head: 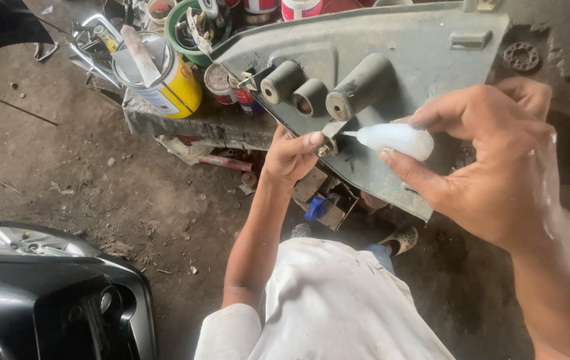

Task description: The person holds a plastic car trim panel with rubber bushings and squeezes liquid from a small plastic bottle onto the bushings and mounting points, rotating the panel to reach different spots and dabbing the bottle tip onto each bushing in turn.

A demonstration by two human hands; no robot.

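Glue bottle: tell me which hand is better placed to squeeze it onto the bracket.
Right. The right hand already pinches the white bottle, nozzle at the small bracket, which the left hand steadies against the grey panel.

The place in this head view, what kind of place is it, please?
Probably a car repair workshop. A dark car bumper stands on the dirt floor, paint cans crowd a messy bench, and the right hand squeezes a small white bottle onto a grey plastic car panel.

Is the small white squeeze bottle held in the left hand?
No, the right hand holds the white squeeze bottle, its nozzle pointing at the grey panel, while the left hand grips the panel's edge.
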